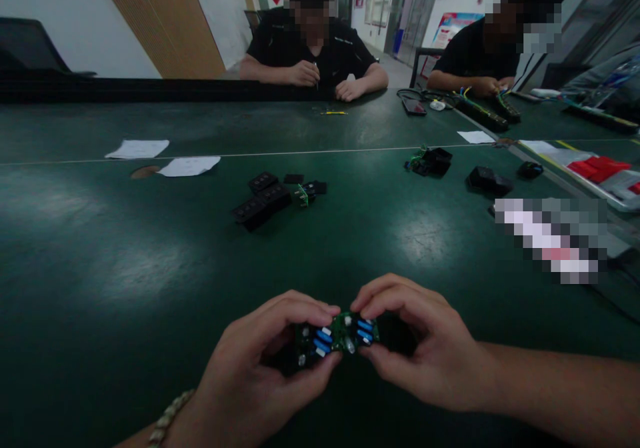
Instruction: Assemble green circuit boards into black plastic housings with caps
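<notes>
Between my two hands, low in the view and near the table's front, is a small green circuit board (344, 331) carrying blue and white parts and a clear rounded part. My left hand (273, 351) pinches its left end between thumb and fingers. At the right end, my right hand (417, 338) grips it the same way, fingertips on the far edge and thumb on the near one. Dark pieces sit around the board's ends, partly hidden by my fingers. A beaded bracelet (170, 418) circles my left wrist.
Several black plastic housings (263, 198) lie ahead, beside a small green board with wires (305, 195). More black parts (433, 161) rest farther right. Paper sheets (189, 166) lie at left. Two people sit across the green table (150, 248); red items (597, 168) lie at right.
</notes>
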Tool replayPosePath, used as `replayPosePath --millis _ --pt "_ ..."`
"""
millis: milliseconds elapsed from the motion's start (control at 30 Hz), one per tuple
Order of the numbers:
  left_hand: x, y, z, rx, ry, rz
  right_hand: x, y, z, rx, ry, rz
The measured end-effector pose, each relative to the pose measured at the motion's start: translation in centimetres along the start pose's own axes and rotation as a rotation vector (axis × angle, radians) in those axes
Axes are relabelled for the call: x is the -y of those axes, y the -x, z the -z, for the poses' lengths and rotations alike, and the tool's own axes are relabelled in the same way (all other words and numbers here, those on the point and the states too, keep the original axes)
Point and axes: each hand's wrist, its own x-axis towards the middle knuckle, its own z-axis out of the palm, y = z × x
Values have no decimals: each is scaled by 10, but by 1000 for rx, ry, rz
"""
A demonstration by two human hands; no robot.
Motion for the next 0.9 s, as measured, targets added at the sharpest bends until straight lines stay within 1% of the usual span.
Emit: replayPosePath --millis 200,633,900 --pt "-1 1 -1 0 32 31 -1 -1 0 5 -2 9" --pt "0 0 -1 -6 25 23 -1 0 0 9 -16 -23" --pt "1 0 -2 0 27 38 -1 -1 0 -4 -14 -15"
